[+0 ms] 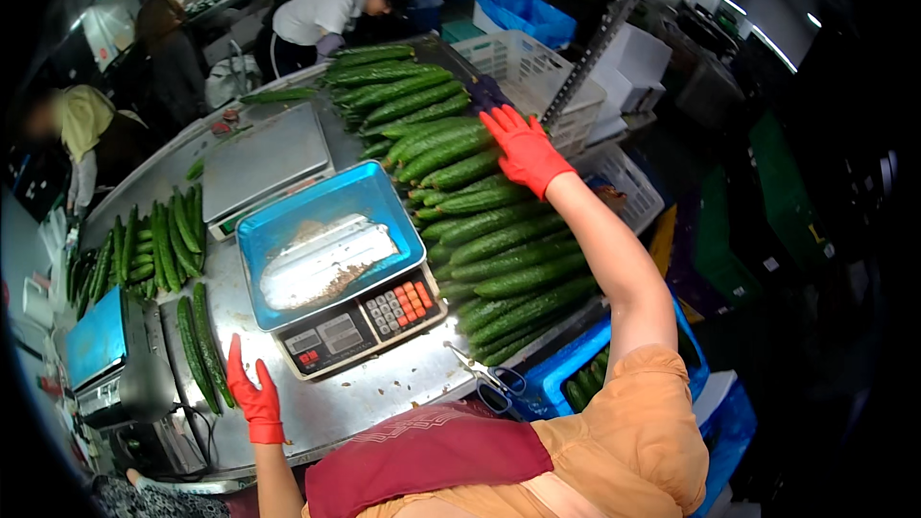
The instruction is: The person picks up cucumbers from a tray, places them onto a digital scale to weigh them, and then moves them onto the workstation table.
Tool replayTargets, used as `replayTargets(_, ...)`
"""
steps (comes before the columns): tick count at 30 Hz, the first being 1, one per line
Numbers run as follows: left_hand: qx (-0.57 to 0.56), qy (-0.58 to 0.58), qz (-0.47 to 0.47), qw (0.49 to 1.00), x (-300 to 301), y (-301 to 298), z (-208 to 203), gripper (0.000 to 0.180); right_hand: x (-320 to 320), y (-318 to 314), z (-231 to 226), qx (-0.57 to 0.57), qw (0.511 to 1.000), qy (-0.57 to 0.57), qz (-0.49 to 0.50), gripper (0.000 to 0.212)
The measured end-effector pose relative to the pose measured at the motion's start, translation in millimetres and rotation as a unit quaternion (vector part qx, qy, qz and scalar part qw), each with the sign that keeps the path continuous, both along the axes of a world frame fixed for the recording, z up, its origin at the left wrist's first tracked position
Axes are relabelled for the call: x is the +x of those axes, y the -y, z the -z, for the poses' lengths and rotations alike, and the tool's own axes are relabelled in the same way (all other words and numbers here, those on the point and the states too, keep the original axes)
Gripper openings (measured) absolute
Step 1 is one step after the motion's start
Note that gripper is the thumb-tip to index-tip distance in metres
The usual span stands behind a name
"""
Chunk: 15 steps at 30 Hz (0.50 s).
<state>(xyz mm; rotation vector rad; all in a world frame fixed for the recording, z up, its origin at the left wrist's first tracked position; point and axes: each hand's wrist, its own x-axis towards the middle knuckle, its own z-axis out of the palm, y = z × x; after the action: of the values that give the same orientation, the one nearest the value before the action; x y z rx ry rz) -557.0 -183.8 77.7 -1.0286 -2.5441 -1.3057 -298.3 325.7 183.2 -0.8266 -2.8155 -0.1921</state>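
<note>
My right hand, in a red rubber glove, reaches out to the far right side of a large pile of cucumbers. Its fingers are stretched out and lie on the ends of the upper ones. My left hand, gloved the same, hovers over the metal table near its front edge, fingers apart and holding nothing. Just beyond it lie two loose cucumbers. Between my hands stands a digital scale with a blue tray; only smears and bits of dirt show in the tray.
Scissors lie at the table's front edge beside a blue-lined crate of cucumbers. A second scale, a smaller cucumber pile and another scale stand leftward. White crates border the far right. Other people work beyond the table.
</note>
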Motion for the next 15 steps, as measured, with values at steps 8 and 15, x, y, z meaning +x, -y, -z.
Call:
replayTargets(8, 0.006, 0.061, -0.060, 0.996, 29, 27, 16, 0.052, -19, -36, -36, -0.030, 0.981, 0.185, -0.050, 0.075)
replayTargets(15, 0.045, 0.094, -0.012, 0.994, 35, -7, -3, 0.052, 8, -57, -29, -0.180, 0.981, 0.054, -0.056, 0.051)
